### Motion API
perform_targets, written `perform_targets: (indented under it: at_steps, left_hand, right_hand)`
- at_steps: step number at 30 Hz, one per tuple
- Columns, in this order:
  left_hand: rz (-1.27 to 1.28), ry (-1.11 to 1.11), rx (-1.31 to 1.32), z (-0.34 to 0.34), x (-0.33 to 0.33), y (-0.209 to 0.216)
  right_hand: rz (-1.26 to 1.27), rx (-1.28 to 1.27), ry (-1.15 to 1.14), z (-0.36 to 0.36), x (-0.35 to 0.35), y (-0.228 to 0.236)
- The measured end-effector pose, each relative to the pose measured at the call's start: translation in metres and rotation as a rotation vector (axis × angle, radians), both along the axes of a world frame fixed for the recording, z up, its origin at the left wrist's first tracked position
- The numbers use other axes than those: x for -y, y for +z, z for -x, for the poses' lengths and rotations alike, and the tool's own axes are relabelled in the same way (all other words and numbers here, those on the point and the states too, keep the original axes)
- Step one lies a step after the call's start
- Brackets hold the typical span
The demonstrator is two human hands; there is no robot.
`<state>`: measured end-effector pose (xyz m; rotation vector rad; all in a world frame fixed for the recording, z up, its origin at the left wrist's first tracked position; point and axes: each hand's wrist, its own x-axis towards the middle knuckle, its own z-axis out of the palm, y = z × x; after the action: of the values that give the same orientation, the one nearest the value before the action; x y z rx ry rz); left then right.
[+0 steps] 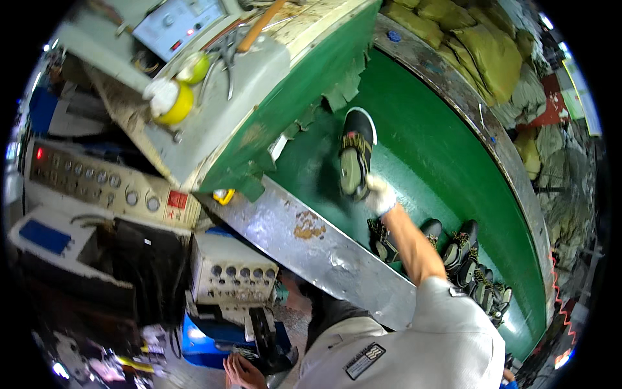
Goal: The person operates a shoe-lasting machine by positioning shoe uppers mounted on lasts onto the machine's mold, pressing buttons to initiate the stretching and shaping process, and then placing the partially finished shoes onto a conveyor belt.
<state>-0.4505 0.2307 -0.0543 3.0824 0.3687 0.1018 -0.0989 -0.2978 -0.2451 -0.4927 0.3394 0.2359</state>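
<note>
My right hand (pixel 380 196), in a pale glove, reaches over the green conveyor belt and closes on the heel end of a dark shoe (pixel 352 162) with yellow-and-black laces and a pale sole edge. The toe points toward the far side. At the lower edge, my left hand (pixel 243 373) shows bare fingers, curled and close together beside a dark object (pixel 264 337). What it grips is hidden. Several similar laced shoes (pixel 461 249) stand on the belt right of my forearm, and another shoe (pixel 383 241) is partly covered by it.
A metal ledge (pixel 330 249) edges the belt's near side. At upper left, a worn bench (pixel 236 123) carries pliers (pixel 227 58), a hammer (pixel 261 26) and a yellow cup (pixel 172 102). Control panels (pixel 107 181) stand at left. Olive sacks (pixel 483 52) lie beyond the belt.
</note>
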Motion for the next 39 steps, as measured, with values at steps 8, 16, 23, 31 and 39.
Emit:
perform_targets:
  at_steps: [8, 16, 23, 31, 39]
  left_hand:
    - [1.214, 0.312, 0.155, -0.083, 0.027, 0.023]
    - [1.505, 0.44, 0.377, -0.084, -0.052, 0.076]
    - [1.319, 0.537, 0.658, -0.019, -0.114, 0.057]
    - [1.393, 0.624, 0.804, -0.004, -0.165, 0.088]
    - [1.325, 0.708, 0.765, -0.009, -0.219, 0.026]
  right_hand:
    - [-0.424, -0.268, 0.239, 0.134, -0.234, 0.105]
    - [0.118, 0.214, 0.796, 0.188, -0.39, 0.226]
    - [0.109, 0.136, 0.927, 0.229, -0.507, 0.218]
    - [0.191, 0.21, 0.944, 0.245, -0.591, 0.243]
    - [0.274, 0.111, 0.804, 0.243, -0.647, 0.213]
